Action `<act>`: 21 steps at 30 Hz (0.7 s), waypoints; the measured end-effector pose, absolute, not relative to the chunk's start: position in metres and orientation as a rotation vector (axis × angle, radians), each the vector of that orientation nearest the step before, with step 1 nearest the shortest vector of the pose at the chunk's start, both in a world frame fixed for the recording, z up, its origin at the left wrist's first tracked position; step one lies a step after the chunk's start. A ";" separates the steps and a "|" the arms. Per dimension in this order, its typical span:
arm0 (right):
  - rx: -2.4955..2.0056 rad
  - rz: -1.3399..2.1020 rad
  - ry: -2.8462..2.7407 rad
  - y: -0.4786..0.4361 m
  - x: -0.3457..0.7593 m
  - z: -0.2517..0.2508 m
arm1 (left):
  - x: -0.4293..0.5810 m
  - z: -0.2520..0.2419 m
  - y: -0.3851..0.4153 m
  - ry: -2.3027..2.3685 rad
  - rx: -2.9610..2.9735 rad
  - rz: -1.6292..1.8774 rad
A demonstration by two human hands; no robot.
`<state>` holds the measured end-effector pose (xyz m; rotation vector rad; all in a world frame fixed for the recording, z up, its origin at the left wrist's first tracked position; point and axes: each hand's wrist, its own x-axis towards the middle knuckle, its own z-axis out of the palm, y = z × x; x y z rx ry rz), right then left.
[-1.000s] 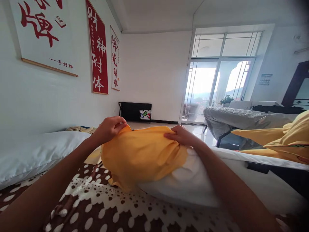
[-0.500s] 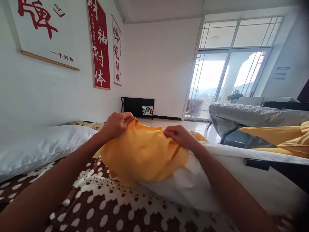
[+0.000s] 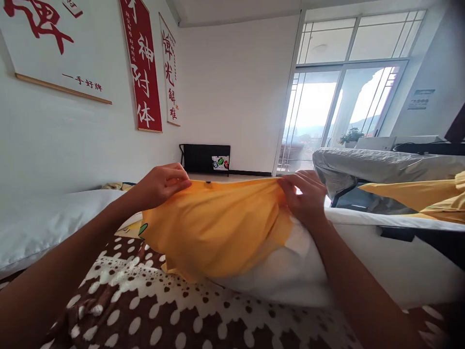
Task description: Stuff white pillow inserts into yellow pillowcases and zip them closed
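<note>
A yellow pillowcase covers the far end of a white pillow that lies on a brown blanket with white dots. My left hand pinches the pillowcase's far edge at its left corner. My right hand grips the same edge at the right, fingers closed on the cloth. Between the two hands the edge is pulled taut and straight.
A second white pillow lies at the left against the wall. More yellow cloth rests at the right, beyond a white mattress edge. A grey covered sofa stands behind, with glass balcony doors further back.
My right hand has slid to the right along the pillowcase edge, stretching it flat. My left hand kept its grip at the left corner. The view tilted slightly.
</note>
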<state>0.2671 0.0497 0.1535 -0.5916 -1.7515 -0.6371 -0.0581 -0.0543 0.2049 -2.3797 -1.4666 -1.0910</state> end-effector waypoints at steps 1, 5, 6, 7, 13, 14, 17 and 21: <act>-0.593 -0.635 -1.831 0.051 0.267 0.154 | -0.058 0.202 -0.052 -1.483 -2.315 -1.162; -0.786 -0.645 -2.106 0.057 0.273 0.157 | -0.050 0.193 -0.041 -1.562 -2.064 -1.313; -0.865 -0.689 -2.007 0.053 0.272 0.158 | -0.048 0.191 -0.038 -1.569 -2.042 -1.321; -0.913 -0.742 -1.868 0.046 0.268 0.159 | -0.047 0.190 -0.036 -1.573 -2.036 -1.307; -0.500 -0.944 -1.857 -0.043 0.187 0.155 | -0.050 0.188 -0.021 -1.690 -1.869 -0.916; -0.492 -0.944 -1.932 -0.051 0.171 0.152 | -0.051 0.189 -0.021 -1.701 -1.850 -0.889; -0.619 -0.946 -2.109 -0.046 0.133 0.139 | -0.055 0.189 -0.025 -1.724 -1.854 -0.829; -0.637 -0.882 -2.276 -0.002 0.121 0.125 | -0.068 0.194 -0.036 -1.791 -2.006 -0.829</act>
